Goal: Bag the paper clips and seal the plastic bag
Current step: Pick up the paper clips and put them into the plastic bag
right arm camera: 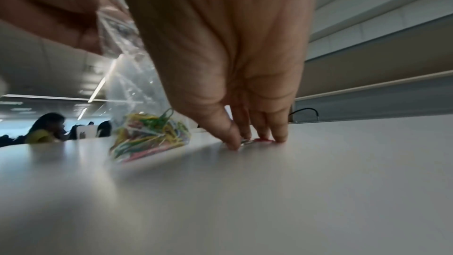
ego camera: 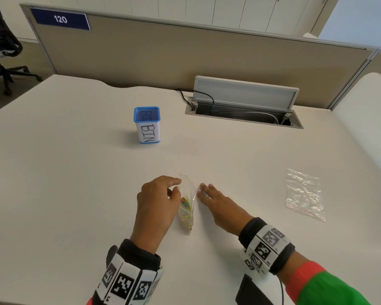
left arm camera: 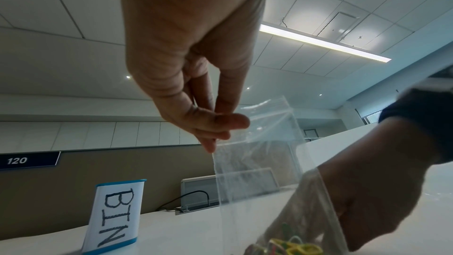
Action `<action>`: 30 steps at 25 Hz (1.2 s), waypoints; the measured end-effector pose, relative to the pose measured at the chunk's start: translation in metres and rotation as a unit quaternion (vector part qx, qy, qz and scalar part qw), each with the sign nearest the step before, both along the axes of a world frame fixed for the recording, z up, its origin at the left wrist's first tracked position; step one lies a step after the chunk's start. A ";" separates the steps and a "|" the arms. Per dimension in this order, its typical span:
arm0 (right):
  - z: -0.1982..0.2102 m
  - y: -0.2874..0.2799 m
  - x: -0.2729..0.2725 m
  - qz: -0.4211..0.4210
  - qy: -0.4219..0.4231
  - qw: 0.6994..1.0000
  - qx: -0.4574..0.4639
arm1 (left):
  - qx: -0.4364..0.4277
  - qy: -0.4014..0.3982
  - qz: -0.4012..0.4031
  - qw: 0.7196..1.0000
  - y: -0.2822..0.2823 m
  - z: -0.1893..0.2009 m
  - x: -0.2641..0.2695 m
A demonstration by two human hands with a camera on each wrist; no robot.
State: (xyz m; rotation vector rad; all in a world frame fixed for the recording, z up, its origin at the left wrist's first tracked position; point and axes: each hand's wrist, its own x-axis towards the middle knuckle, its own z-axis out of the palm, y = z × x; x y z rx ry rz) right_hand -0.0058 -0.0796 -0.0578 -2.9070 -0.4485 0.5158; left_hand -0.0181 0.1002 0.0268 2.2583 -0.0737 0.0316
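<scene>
The person's left hand [ego camera: 157,200] is pinching the upper edge of a small clear plastic bag [ego camera: 188,201] between thumb and fingertips, holding it up so that it is hanging with its bottom resting on the white desk [ego camera: 75,172]. A heap of coloured paper clips [ego camera: 185,213] is sitting in the lower part of the bag, yellow, green, red and blue mixed together. From the left wrist view the thumb [left arm camera: 220,121] is lying across the fingertips, with the thin plastic caught between them and the bag's mouth standing open beside it. The right hand [ego camera: 216,203] is reaching just beside the bag, on its right, with the fingers held close together and pointing down to the desk; in the right wrist view the fingertips [right arm camera: 279,135] are pressing on the surface at something small and reddish under them, too blurred for me to tell what it is. Both wrists are wearing bands printed with black and white square markers [ego camera: 266,245]. Further back on the desk a blue-rimmed container labelled BIN [ego camera: 147,124] is standing upright, well apart from the hands. Off to the right a second clear bag [ego camera: 304,192] is lying flat, and behind it a cable hatch [ego camera: 244,102] is standing open in the desk.
</scene>
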 end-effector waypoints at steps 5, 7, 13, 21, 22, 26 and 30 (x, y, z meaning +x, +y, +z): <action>-0.005 -0.002 -0.009 0.004 -0.131 0.991 -0.018 | -0.001 -0.001 -0.005 1.000 -0.003 0.000 0.000; -0.002 -0.004 -0.006 -0.014 -0.114 0.993 -0.011 | -0.003 -0.003 -0.008 1.000 -0.005 0.001 -0.001; 0.014 -0.012 0.009 -0.180 -0.050 0.973 0.134 | 0.001 -0.006 -0.006 1.000 -0.001 0.000 -0.002; 0.076 -0.004 0.003 -0.307 -0.005 0.802 0.512 | -0.003 -0.002 -0.014 1.000 -0.001 -0.001 -0.002; 0.087 0.002 0.002 -0.283 0.005 0.791 0.542 | -0.002 0.002 -0.012 1.000 -0.001 -0.001 -0.001; 0.109 0.033 -0.004 -0.202 0.002 0.867 0.455 | 0.002 0.022 -0.009 1.000 -0.002 -0.002 -0.001; 0.108 0.043 -0.008 -0.157 -0.039 0.925 0.344 | -0.003 0.015 0.000 1.000 0.002 -0.003 0.000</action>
